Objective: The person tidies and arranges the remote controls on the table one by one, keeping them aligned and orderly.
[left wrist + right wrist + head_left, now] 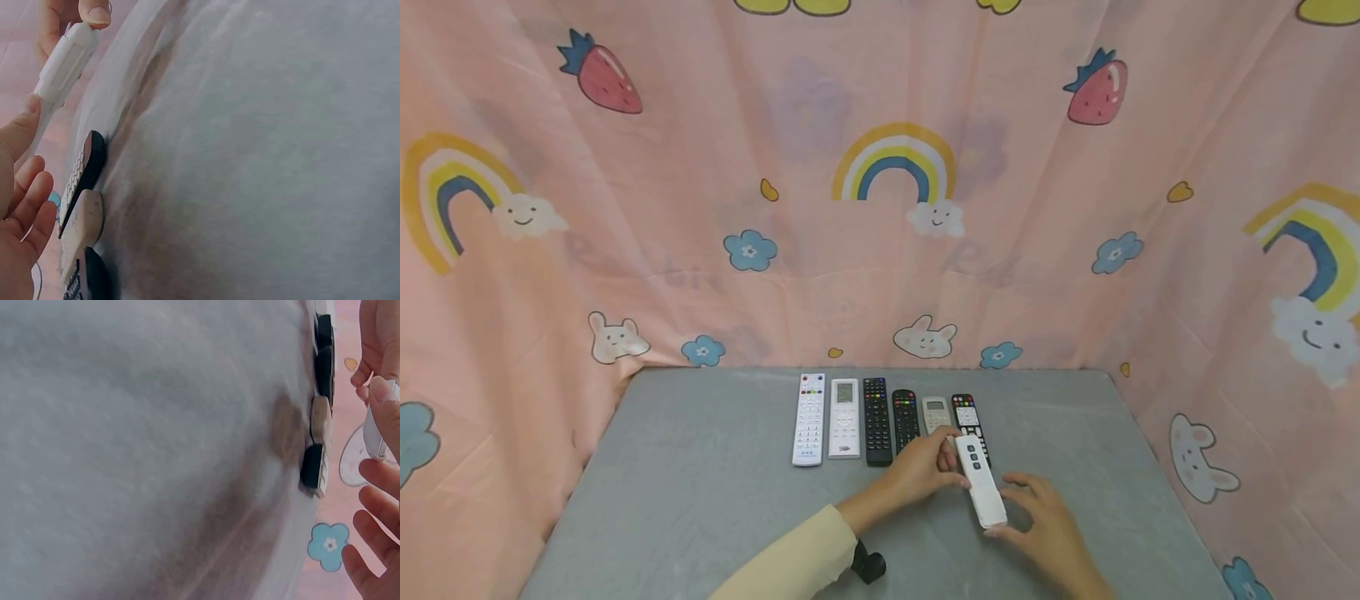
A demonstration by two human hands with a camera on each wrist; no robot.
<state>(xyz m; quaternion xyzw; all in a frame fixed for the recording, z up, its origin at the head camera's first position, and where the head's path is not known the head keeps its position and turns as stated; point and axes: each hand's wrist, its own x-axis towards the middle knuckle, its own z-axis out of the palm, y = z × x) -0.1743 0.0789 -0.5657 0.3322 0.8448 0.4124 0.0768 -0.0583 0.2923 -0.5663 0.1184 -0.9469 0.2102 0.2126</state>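
A slim white remote control with three dark buttons is held up over the table, tilted. My left hand grips its far end between thumb and fingers. At the near end, my right hand pinches it, thumb at the lower corner and index finger along the right edge. The left wrist view shows the back of this white remote, with a panel outline on it. Behind it, partly covered, lies a black remote with silver buttons. Beside that, the left hand overlaps a small off-white remote with a screen.
Leftward along the table's back runs the rest of the row: a black remote, a longer black remote, a white remote with a screen and a white many-button remote. A pink patterned curtain surrounds the grey table.
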